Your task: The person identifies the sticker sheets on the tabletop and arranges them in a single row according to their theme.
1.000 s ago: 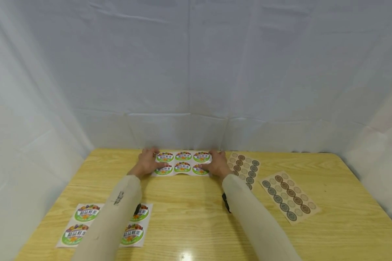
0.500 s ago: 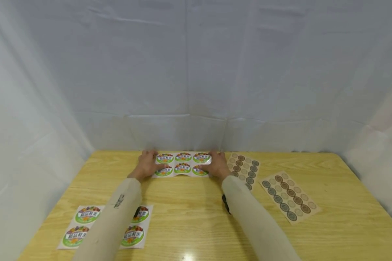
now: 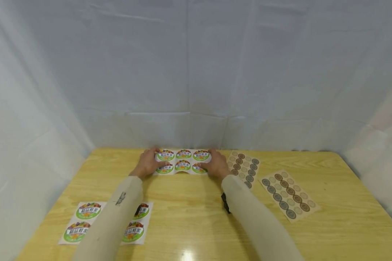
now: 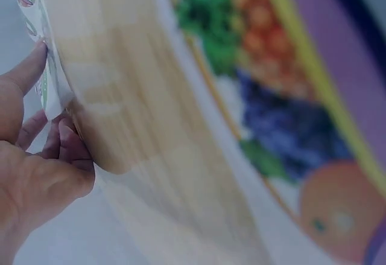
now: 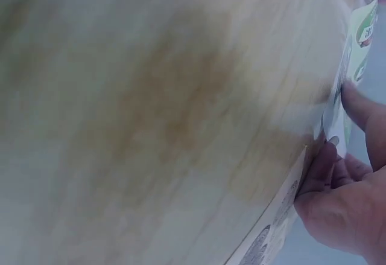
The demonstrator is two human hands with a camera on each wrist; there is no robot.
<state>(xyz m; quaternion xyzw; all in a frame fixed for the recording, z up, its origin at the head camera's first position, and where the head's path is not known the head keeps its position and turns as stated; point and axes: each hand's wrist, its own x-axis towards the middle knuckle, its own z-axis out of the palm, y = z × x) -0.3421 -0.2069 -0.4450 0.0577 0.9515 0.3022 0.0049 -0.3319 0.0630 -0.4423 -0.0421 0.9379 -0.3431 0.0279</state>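
Observation:
A white sheet of oval fruit stickers (image 3: 183,160) lies at the table's back edge, its front edge bowed up in the middle. My left hand (image 3: 148,163) pinches its left end, thumb on top. The right hand (image 3: 217,165) grips the other end the same way. In the left wrist view the left hand (image 4: 42,174) has its thumb on the sticker sheet (image 4: 54,87) and its fingers curled at the edge below. The right wrist view shows the right hand (image 5: 356,195) with thumb and fingers about the sticker sheet (image 5: 360,41).
Another fruit sticker sheet (image 3: 134,232) lies at front left, partly hidden under the left sleeve (image 3: 114,217). Two tan sheets of round brown and grey stickers lie at right: one tan sheet (image 3: 248,163) beside the right hand, another tan sheet (image 3: 290,195) farther out. White curtains (image 3: 196,72) surround the table (image 3: 186,203).

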